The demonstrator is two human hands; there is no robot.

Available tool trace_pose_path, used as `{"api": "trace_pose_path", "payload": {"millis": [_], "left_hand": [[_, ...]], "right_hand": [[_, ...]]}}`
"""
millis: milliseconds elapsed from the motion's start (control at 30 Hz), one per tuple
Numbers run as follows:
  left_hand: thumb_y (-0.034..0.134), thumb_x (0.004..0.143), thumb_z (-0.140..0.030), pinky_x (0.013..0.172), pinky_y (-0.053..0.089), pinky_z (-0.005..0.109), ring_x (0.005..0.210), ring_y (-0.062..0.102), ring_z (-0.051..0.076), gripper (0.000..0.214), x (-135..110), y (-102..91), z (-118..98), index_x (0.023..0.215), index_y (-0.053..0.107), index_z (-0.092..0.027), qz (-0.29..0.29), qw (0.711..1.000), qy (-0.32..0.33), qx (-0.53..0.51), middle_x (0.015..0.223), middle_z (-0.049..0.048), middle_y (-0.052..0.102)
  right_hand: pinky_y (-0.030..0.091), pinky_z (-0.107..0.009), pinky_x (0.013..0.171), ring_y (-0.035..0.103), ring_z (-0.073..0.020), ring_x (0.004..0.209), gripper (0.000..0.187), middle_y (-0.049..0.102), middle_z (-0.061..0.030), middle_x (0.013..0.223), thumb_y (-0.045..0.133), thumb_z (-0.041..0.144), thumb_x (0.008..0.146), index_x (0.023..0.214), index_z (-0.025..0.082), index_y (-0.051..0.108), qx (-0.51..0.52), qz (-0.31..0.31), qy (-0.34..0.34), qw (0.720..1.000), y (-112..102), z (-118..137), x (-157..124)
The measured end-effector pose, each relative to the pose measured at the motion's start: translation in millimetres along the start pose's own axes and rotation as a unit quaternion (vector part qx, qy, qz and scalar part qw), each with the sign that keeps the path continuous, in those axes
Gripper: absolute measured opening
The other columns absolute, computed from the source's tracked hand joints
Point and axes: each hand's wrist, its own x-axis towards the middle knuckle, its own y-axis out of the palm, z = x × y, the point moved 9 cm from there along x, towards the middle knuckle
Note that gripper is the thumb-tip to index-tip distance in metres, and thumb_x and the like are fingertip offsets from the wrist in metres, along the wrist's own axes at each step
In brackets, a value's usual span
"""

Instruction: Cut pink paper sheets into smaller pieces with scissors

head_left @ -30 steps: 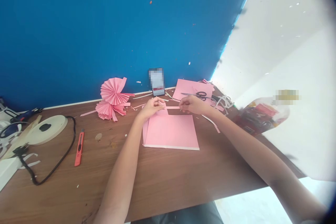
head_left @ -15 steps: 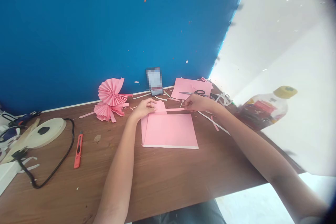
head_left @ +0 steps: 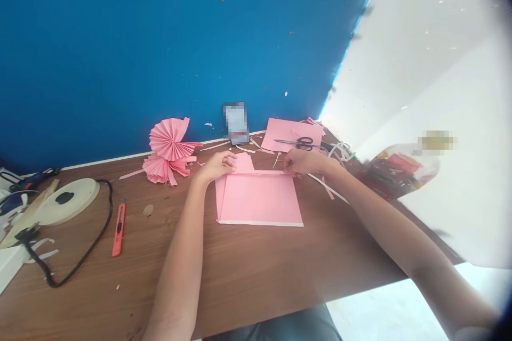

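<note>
A pink paper sheet [head_left: 260,200] lies on the table, with a pale band along its near edge and another pink piece [head_left: 244,162] showing beyond and under its left side. A narrow pink paper strip [head_left: 270,172] runs along the sheet's far edge. My left hand [head_left: 218,166] presses down at the far left corner, its fingers bent over the strip's left end. At the far right corner my right hand [head_left: 300,163] pinches the strip's other end; its fingertips are partly hidden.
Scissors [head_left: 298,142] lie on a pink sheet [head_left: 276,130] at the back right, near paper scraps. Folded pink fans [head_left: 170,141] stand against the wall, left of a phone [head_left: 237,125]. A red cutter [head_left: 119,228], tape roll [head_left: 72,202] and black cord [head_left: 94,248] lie left; a bottle [head_left: 400,170] stands right.
My right hand has brought its end of the strip nearer to me and down to the sheet's far edge, closing the dark gap. My left hand has stayed almost in place.
</note>
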Motion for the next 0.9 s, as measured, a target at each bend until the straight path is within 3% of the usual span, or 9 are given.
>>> {"api": "trace_pose_path", "payload": {"millis": [367,900], "left_hand": [[0.072,0.064,-0.024,0.073,0.047,0.031,0.079,0.063,0.018,0.044,-1.7,-0.4,-0.4,0.105,0.06,-0.017,0.012,0.999,0.003,0.031,0.083,0.0058,0.065],[0.073,0.062,-0.024,0.07,0.046,0.03,0.075,0.062,0.017,0.037,-1.2,1.7,3.4,0.097,0.062,-0.015,0.033,0.999,-0.003,0.031,0.079,0.0051,0.064]], "right_hand": [[0.04,-0.022,0.05,0.058,-0.0144,0.055,0.01,0.06,-0.0014,0.06,0.06,0.011,0.066,0.075,0.017,0.061,0.008,0.004,0.024,1.0,-1.2,3.4,-5.7],[0.042,-0.02,0.05,0.058,-0.0128,0.058,0.008,0.063,-0.0046,0.068,0.057,0.009,0.069,0.075,0.014,0.057,0.027,0.028,0.013,0.999,8.8,-5.1,5.3]]}}
